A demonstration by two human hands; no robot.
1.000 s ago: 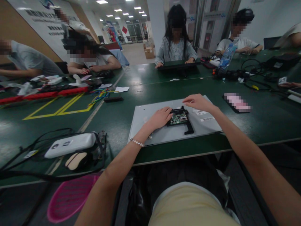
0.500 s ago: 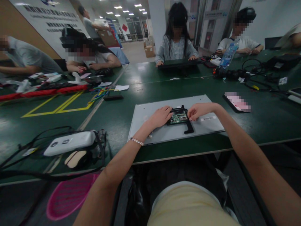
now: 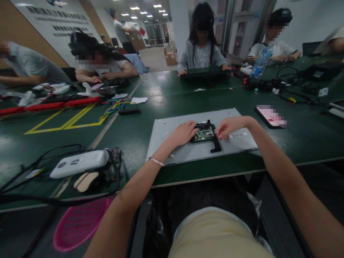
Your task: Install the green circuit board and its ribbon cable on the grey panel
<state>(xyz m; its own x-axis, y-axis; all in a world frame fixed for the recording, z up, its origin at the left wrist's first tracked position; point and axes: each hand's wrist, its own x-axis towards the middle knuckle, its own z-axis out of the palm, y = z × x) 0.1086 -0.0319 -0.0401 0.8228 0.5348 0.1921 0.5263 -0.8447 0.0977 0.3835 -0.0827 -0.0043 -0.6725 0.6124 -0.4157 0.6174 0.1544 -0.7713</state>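
Observation:
A flat light-grey metal panel (image 3: 182, 152) lies near the table's front edge. On it sits a black plastic bracket (image 3: 215, 145) framing a green circuit board (image 3: 205, 134). Fingers outstretched, my left hand (image 3: 184, 133) rests over the bracket's left side. My right hand (image 3: 228, 126) hovers just beside the bracket's right side, its fingers curled together and pointing down. Whether anything small is between those fingertips is hidden. A white label (image 3: 238, 135) shows on the panel to the right of that hand.
Right of the panel lies a phone (image 3: 271, 116). At the left are a white power bank-like case (image 3: 80, 163), a computer mouse (image 3: 89, 181) and black cables. A pink basket (image 3: 80, 224) is below the table edge. Several people sit around the green table (image 3: 172, 96).
My right hand has shifted slightly right, away from the bracket. My left hand stays put. In the background, a standing person carrying something has moved right.

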